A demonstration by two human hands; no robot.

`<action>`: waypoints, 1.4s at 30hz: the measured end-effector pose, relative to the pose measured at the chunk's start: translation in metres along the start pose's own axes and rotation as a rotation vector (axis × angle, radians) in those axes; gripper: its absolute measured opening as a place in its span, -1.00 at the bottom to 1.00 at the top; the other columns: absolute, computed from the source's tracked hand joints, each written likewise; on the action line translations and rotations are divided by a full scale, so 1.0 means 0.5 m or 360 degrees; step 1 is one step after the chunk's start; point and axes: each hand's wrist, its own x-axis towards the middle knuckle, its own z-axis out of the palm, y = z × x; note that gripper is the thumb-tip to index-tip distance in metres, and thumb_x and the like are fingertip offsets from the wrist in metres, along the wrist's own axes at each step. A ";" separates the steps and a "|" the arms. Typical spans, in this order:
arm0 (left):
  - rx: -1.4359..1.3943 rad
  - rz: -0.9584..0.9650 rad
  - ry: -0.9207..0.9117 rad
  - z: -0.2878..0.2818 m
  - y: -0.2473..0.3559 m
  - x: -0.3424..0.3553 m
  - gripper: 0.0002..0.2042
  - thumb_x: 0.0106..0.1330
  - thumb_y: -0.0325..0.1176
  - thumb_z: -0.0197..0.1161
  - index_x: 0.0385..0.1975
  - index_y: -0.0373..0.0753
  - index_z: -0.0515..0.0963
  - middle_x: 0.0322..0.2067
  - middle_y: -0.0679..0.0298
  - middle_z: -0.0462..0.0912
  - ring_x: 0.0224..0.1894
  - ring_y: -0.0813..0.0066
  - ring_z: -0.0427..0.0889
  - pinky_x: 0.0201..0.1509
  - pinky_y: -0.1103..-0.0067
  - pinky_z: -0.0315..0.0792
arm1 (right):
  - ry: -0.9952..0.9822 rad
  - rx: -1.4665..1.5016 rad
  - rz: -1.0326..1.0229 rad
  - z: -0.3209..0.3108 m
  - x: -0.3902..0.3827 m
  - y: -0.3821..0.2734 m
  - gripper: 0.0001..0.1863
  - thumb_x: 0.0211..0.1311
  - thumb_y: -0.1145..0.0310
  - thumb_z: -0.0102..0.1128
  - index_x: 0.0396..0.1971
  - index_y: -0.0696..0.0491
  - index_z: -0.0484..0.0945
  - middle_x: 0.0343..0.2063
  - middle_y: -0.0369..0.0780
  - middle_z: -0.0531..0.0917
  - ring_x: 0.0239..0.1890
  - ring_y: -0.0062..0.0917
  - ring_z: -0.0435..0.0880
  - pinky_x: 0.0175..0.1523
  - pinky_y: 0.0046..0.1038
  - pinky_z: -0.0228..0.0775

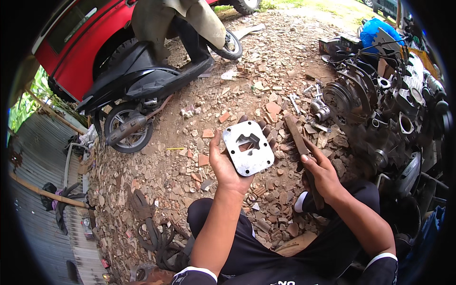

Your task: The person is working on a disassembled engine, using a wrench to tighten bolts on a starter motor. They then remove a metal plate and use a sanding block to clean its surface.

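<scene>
My left hand [226,165] holds up a silvery metal plate [259,156] from beneath, its flat face turned toward me. The plate has rounded corners, several small bolt holes along its rim and an irregular opening in the middle. Some dark-stained fingertips show past its far edge. To the right, my right hand [324,173] is wrapped round a long, flat, brown bar [296,137], which slants from the upper left down toward my knee. Whether the bar is a worn file, I cannot tell. Plate and bar are apart.
Broken tile and stone rubble [190,175] covers the ground. Greasy engine parts [375,104] are heaped on the right, with wrenches [295,103] beside them. A black scooter [142,85] and a red vehicle [85,52] stand at the upper left. Dark straps [161,242] lie near my left knee.
</scene>
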 end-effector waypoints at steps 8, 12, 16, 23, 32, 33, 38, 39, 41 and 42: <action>0.0207 -0.0300 0.0548 -0.040 -0.039 -0.034 -0.46 0.51 0.08 -0.14 0.11 -0.26 0.53 -0.06 0.05 0.70 0.01 0.10 0.71 0.03 0.10 0.63 | 0.0034 0.0625 0.0660 0.050 -0.013 -0.018 -0.51 0.44 0.36 0.17 0.33 0.00 0.38 -0.19 -0.32 0.59 -0.49 -0.64 0.52 -0.47 -0.55 0.43; 0.0358 -0.0599 0.0733 -0.109 -0.072 -0.068 -0.46 0.53 0.04 -0.04 0.25 -0.29 0.44 0.05 -0.01 0.66 0.02 0.12 0.72 0.12 0.20 0.62 | -0.0014 0.0651 0.0899 0.038 -0.032 0.014 -0.43 0.44 0.38 0.09 0.42 0.01 0.26 -0.12 -0.20 0.60 -0.45 -0.52 0.58 -0.42 -0.46 0.47; 0.0629 -0.0704 0.0892 -0.188 -0.073 -0.079 -0.47 0.47 -0.16 0.17 0.36 -0.28 0.36 0.06 0.12 0.62 0.00 0.34 0.68 0.08 0.39 0.59 | -0.0097 0.0672 0.1150 0.005 -0.018 0.052 -0.27 0.40 0.42 0.07 0.53 0.08 0.07 -0.09 -0.09 0.58 -0.44 -0.39 0.63 -0.39 -0.39 0.49; 0.0650 -0.0721 0.1538 -0.347 -0.040 -0.019 -0.20 -0.01 -0.56 0.10 0.43 -0.35 0.25 0.07 -0.06 0.59 0.12 0.00 0.65 0.18 0.02 0.60 | 0.0194 0.0144 0.1058 0.018 0.081 0.096 -0.19 0.41 0.38 0.19 0.55 0.14 0.01 -0.30 -0.24 0.58 -0.43 -0.62 0.55 -0.33 -0.56 0.44; 0.0779 -0.0790 0.1745 -0.439 -0.001 0.130 -0.08 -0.18 -0.37 0.02 0.44 -0.33 0.24 0.16 -0.14 0.55 0.13 -0.05 0.64 0.10 -0.03 0.64 | 0.0070 -0.0157 0.1356 0.023 0.267 0.138 -0.22 0.41 0.45 0.16 0.56 0.11 0.04 -0.02 -0.18 0.61 -0.24 -0.59 0.59 -0.16 -0.54 0.48; 0.0734 -0.0777 0.1749 -0.421 -0.004 0.144 -0.07 -0.20 -0.37 0.01 0.44 -0.33 0.24 0.16 -0.14 0.55 0.13 -0.06 0.64 0.11 -0.04 0.63 | 0.0138 -0.0086 0.1287 0.033 0.278 0.132 -0.27 0.42 0.43 0.14 0.53 0.13 0.10 0.03 -0.17 0.60 -0.20 -0.54 0.61 -0.13 -0.49 0.49; 0.0361 -0.0787 0.1552 -0.368 -0.008 0.185 -0.19 -0.15 -0.43 0.00 0.32 -0.46 0.34 0.10 -0.10 0.61 0.15 -0.01 0.63 0.26 0.14 0.54 | 0.0097 0.0255 0.1481 0.037 0.316 0.075 -0.26 0.47 0.25 0.19 0.50 0.21 0.13 -0.08 -0.15 0.60 -0.23 -0.56 0.62 -0.14 -0.49 0.50; 0.0322 -0.0773 0.1564 -0.366 -0.012 0.184 -0.23 -0.14 -0.43 0.00 0.28 -0.47 0.38 0.07 -0.08 0.63 0.11 0.02 0.64 0.23 0.16 0.55 | 0.0126 0.0349 0.1530 0.044 0.320 0.076 -0.29 0.48 0.28 0.16 0.51 0.18 0.13 -0.15 -0.16 0.60 -0.31 -0.55 0.61 -0.21 -0.48 0.48; 0.0145 -0.0794 0.1608 -0.392 -0.018 0.153 -0.35 -0.11 -0.42 0.01 0.13 -0.48 0.48 -0.01 -0.06 0.66 0.05 0.07 0.66 0.17 0.18 0.56 | 0.0216 0.0593 0.1661 0.064 0.330 0.071 -0.35 0.52 0.36 0.06 0.52 0.11 0.11 -0.37 -0.20 0.58 -0.53 -0.52 0.58 -0.44 -0.48 0.41; 0.0125 -0.0880 0.1657 -0.405 -0.026 0.135 -0.39 -0.12 -0.40 0.03 0.05 -0.51 0.49 -0.05 -0.08 0.65 0.04 0.01 0.65 0.18 0.16 0.54 | 0.0278 0.0590 0.1647 0.064 0.322 0.085 -0.41 0.51 0.32 0.08 0.46 0.13 0.22 -0.36 -0.17 0.61 -0.53 -0.51 0.58 -0.42 -0.45 0.43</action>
